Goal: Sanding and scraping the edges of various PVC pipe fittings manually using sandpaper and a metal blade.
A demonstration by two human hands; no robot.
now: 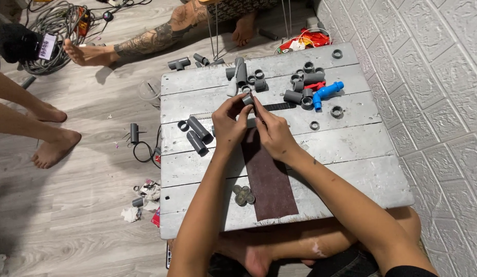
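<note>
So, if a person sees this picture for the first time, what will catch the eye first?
Probably the two hands, left hand and right hand, meeting at the middle of the grey board around a short grey pipe piece. Next, the bright blue tap among grey fittings at the far right, and the dark sandpaper strip under the forearms.

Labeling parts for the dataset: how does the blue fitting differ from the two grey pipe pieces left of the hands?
Colour: the blue fitting is bright blue with a red piece beside it; the two grey pipe pieces are plain dark grey.
Shape: the blue fitting is branched, like a tap or elbow; the grey pipe pieces are straight tubes.
Place: the blue fitting lies among loose grey fittings at the board's far right; the grey pipe pieces lie side by side near the left hand.
Both rest on the white board, unheld.
</note>
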